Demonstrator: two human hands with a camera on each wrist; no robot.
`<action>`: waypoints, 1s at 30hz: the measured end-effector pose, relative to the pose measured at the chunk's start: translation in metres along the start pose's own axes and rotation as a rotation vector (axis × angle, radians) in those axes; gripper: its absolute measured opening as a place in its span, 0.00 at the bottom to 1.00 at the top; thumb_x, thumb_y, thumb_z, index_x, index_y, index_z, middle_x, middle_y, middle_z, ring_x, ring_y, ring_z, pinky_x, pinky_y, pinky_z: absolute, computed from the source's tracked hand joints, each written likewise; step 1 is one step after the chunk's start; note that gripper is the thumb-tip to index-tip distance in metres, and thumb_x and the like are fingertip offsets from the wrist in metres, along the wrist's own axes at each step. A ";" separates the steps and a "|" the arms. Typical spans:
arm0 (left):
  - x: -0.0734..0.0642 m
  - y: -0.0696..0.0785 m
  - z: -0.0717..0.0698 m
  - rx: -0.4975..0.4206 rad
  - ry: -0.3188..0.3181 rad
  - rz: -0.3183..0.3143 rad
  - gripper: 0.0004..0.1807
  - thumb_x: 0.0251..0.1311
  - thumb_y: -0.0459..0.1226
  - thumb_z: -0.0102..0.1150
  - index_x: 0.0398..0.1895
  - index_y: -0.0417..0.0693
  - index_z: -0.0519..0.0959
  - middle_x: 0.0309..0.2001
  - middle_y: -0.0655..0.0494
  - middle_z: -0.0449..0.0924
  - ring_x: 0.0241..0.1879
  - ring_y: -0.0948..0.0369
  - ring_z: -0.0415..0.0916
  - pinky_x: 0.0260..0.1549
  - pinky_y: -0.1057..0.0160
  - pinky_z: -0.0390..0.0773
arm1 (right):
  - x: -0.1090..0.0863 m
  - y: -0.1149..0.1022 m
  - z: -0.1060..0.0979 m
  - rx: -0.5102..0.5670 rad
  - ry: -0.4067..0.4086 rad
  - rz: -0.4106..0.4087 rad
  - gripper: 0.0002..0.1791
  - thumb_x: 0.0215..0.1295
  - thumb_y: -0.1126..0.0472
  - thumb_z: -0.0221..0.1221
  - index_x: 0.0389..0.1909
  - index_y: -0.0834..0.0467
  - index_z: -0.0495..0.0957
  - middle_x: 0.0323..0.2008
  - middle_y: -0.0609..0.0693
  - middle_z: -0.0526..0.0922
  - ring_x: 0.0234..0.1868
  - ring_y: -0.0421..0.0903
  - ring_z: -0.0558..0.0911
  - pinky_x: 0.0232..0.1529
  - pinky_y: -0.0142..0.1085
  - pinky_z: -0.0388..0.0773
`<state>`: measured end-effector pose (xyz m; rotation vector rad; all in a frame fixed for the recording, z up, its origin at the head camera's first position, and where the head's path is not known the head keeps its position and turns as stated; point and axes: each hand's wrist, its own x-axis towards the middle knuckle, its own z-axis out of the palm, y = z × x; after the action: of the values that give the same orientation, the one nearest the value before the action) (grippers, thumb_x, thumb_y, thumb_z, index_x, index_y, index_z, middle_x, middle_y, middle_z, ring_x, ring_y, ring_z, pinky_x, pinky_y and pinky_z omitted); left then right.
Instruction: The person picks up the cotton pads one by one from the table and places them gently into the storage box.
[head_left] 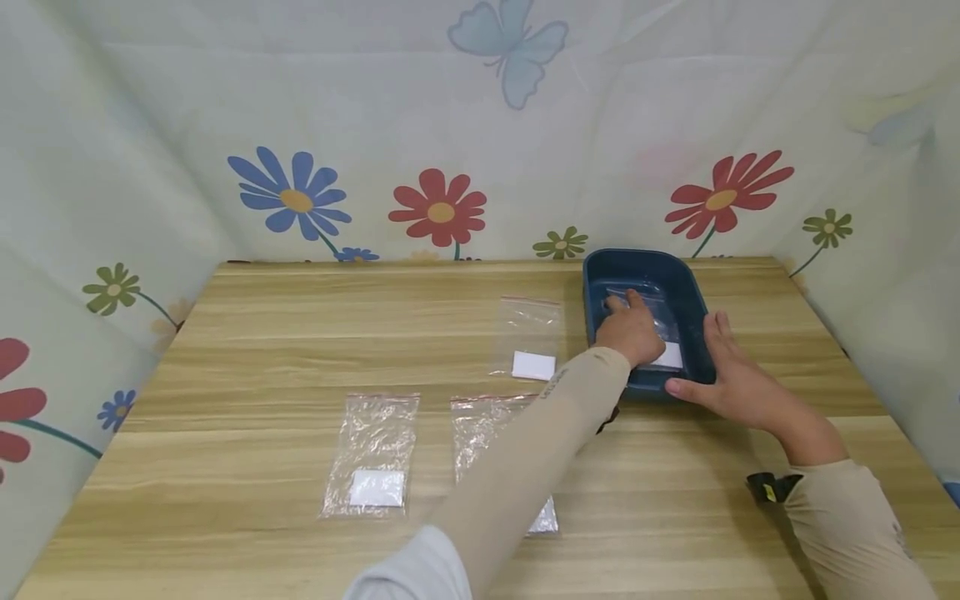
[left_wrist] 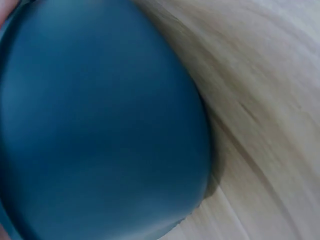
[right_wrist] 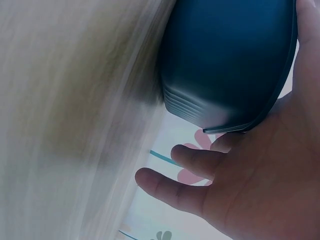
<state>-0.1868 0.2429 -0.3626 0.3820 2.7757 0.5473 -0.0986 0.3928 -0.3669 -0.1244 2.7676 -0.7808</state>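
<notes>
A dark blue plastic bin [head_left: 590, 275] stands at the back right of the table. My left hand [head_left: 632, 333] reaches down into it, fingers extended onto a clear zip bag [head_left: 662, 312] with a white card [head_left: 670, 356] at its near end; the hand hides part of that bag. Against the bin's near right corner rests my right hand [head_left: 738, 379], thumb at the front and fingers along the right side. In the right wrist view this hand [right_wrist: 265, 165] has fingers spread beside the bin's wall [right_wrist: 230, 60]. Only the bin's outer wall [left_wrist: 105, 110] fills most of the left wrist view.
Left of the bin lies a clear zip bag [head_left: 528, 325] with a white card. Nearer the front lie another such bag [head_left: 380, 433] and a third [head_left: 480, 425], partly covered by the left sleeve [head_left: 536, 446]. A flowered cloth [head_left: 360, 100] hangs behind the wooden table [head_left: 285, 333].
</notes>
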 end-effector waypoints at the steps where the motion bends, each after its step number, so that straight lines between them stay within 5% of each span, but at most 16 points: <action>1: 0.000 0.000 0.000 -0.013 -0.011 0.002 0.49 0.65 0.48 0.62 0.82 0.46 0.47 0.75 0.40 0.52 0.43 0.57 0.81 0.41 0.65 0.79 | 0.000 0.001 0.000 0.000 0.001 -0.001 0.67 0.67 0.38 0.63 0.75 0.68 0.20 0.74 0.65 0.15 0.74 0.69 0.26 0.65 0.71 0.42; 6: -0.002 0.002 -0.001 -0.062 -0.033 0.018 0.49 0.65 0.47 0.62 0.82 0.48 0.46 0.76 0.42 0.49 0.41 0.57 0.81 0.41 0.65 0.79 | -0.001 0.003 0.001 0.011 0.005 -0.007 0.67 0.67 0.38 0.62 0.75 0.67 0.20 0.74 0.64 0.14 0.74 0.69 0.25 0.65 0.72 0.41; 12: -0.006 0.002 -0.002 0.015 0.070 0.066 0.47 0.63 0.45 0.65 0.81 0.48 0.52 0.73 0.43 0.54 0.32 0.60 0.80 0.31 0.65 0.79 | -0.002 0.005 0.002 0.014 0.006 -0.010 0.67 0.67 0.38 0.62 0.75 0.68 0.20 0.74 0.64 0.14 0.74 0.68 0.25 0.66 0.71 0.41; 30: -0.001 -0.004 0.012 0.222 0.243 0.091 0.39 0.65 0.44 0.61 0.78 0.48 0.60 0.70 0.40 0.61 0.33 0.60 0.82 0.27 0.65 0.81 | 0.001 0.005 0.003 0.001 0.007 0.000 0.68 0.66 0.36 0.62 0.75 0.66 0.19 0.74 0.62 0.13 0.75 0.69 0.26 0.66 0.71 0.42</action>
<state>-0.1830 0.2432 -0.3742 0.5244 3.0777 0.3240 -0.0992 0.3956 -0.3721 -0.1217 2.7736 -0.7836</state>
